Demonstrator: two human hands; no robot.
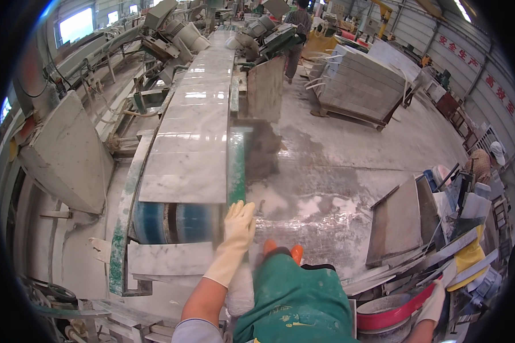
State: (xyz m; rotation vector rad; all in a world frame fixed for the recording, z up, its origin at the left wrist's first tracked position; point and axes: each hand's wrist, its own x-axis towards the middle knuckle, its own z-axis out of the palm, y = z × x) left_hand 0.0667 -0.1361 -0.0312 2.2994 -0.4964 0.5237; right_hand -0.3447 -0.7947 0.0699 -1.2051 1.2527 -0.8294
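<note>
My left hand (240,222), in a cream rubber glove, rests on the green side rail (236,166) of a conveyor. Its fingers are stretched out and it holds nothing. Beside it, glossy white-grey marble slabs (184,154) lie in a row along the conveyor, the nearest ending just before a blue roller (197,223). At the lower right my right hand (433,303), also gloved, is against the end of a red curved band (397,311) around a round tub (383,303). Its fingers are too small and partly hidden to tell their grip.
A loose marble strip (169,258) lies across the frame before the roller. Machine motors (189,37) flank the conveyor's far end. Stacked slabs (357,83) stand on the right, with leaning slabs (395,223) nearer. One person (298,34) stands far ahead, another (483,163) at right.
</note>
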